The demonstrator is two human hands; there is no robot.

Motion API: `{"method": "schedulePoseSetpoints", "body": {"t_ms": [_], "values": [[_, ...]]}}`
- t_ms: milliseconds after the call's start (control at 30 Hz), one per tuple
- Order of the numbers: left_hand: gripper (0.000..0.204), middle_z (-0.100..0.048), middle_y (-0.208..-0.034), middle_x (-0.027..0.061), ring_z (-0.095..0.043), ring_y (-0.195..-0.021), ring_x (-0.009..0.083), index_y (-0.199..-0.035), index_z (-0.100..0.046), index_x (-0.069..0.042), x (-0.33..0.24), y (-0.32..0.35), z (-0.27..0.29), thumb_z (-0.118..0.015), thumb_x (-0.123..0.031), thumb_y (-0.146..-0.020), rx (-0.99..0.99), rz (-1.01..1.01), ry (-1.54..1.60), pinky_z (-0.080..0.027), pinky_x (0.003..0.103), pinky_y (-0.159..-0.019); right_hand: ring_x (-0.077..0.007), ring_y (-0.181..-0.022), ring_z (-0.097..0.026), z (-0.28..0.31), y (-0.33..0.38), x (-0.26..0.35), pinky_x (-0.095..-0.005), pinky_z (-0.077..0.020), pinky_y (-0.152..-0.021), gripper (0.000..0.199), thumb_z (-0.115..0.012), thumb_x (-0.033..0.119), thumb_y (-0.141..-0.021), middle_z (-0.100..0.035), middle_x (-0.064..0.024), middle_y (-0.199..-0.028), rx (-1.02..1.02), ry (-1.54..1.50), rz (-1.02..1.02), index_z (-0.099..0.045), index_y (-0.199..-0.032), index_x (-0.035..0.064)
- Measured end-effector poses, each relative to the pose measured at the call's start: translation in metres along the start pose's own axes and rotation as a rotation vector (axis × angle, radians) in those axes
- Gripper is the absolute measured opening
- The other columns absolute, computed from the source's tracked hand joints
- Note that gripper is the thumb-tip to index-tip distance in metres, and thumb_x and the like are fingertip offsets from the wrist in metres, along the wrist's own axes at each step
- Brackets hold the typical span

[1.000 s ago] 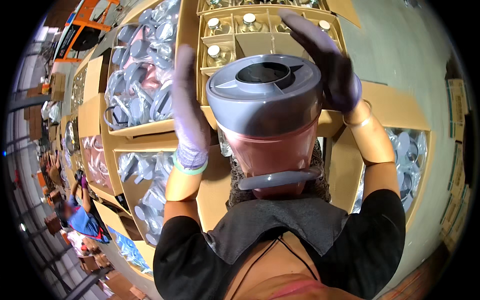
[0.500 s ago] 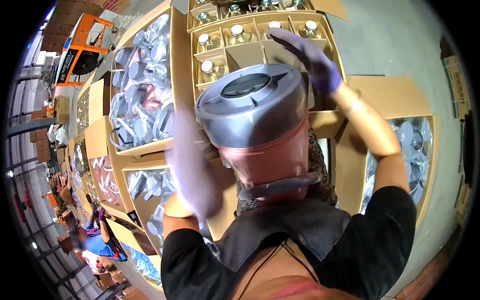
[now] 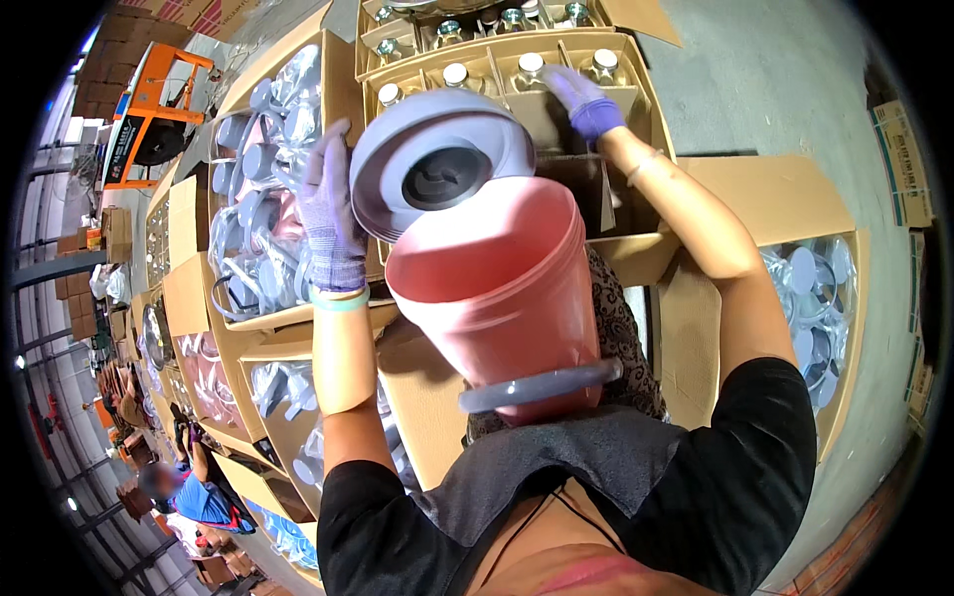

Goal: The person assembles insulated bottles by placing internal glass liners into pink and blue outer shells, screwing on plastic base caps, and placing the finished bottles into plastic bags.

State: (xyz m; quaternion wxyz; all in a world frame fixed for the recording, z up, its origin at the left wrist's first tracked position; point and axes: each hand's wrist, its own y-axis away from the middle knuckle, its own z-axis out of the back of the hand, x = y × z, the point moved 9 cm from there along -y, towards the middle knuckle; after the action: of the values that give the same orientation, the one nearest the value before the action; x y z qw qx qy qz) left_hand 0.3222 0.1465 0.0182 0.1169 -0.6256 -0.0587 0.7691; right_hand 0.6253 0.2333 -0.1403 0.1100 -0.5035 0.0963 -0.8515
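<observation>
Pink plastic jug with grey lid (tilted) risked slipping: left hand, fingers spread, merely touched it; right hand curled over a boxed glass jar.

Bright, even daylight fills the fisheye view, with a black vignette ringing the frame. Straight box edges bow strongly toward the rim. The pink jug close to the lens looks slightly soft, its lid catching mild sheen. Shadows are soft, and far corners smear

pink bucket blocks centre, packed cartons around
</observation>
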Motion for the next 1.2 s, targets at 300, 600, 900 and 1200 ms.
{"method": "schedulePoseSetpoints", "body": {"t_ms": [300,600,900,1200], "values": [[0.065,-0.046,-0.142,0.0125,-0.048,-0.123,0.0301,-0.14,-0.043,-0.005,0.173,0.066,-0.015,-0.054,-0.051,-0.095,-0.39,0.645,0.515,-0.037,0.045,-0.105,-0.0403,-0.119,-0.056,0.061,-0.054,-0.189,-0.0457,-0.046,-0.101,0.074,-0.078,0.04,-0.072,-0.059,-0.0235,-0.126,-0.136,0.559,-0.486,-0.046,-0.131,0.0083],[0.038,-0.05,-0.136,0.0186,-0.057,-0.119,0.0249,-0.137,-0.044,0.002,0.106,0.038,-0.025,-0.043,-0.014,-0.103,-0.034,-0.211,-0.688,-0.047,0.03,-0.098,-0.0397,-0.106,-0.063,0.111,-0.052,-0.116,-0.0447,-0.0497,-0.093,0.079,-0.086,0.029,-0.066,-0.065,-0.0226,-0.112,-0.335,0.457,-0.066,-0.048,-0.132,0.0069],[0.088,-0.053,-0.133,0.023,-0.058,-0.116,0.0353,-0.149,-0.03,-0.002,0.042,-0.042,-0.154,-0.039,-0.07,-0.093,0.687,0.534,1.307,-0.048,0.046,-0.1,-0.0316,-0.117,-0.056,0.09,0.03,0.299,-0.0399,-0.0428,-0.102,0.097,-0.084,0.025,-0.068,-0.054,-0.021,-0.132,0.32,0.277,0.773,-0.035,-0.148,0.0002],[0.08,-0.04,-0.148,0.0153,-0.047,-0.131,0.0278,-0.155,-0.018,-0.009,-0.038,0.033,-0.093,-0.054,-0.048,-0.096,0.757,0.074,1.045,-0.042,0.041,-0.107,-0.0272,-0.136,-0.04,0.139,-0.065,0.241,-0.0354,-0.029,-0.116,0.063,-0.058,0.016,-0.093,-0.038,-0.0189,-0.15,0.068,-0.159,0.377,-0.032,-0.147,-0.0016]]}}
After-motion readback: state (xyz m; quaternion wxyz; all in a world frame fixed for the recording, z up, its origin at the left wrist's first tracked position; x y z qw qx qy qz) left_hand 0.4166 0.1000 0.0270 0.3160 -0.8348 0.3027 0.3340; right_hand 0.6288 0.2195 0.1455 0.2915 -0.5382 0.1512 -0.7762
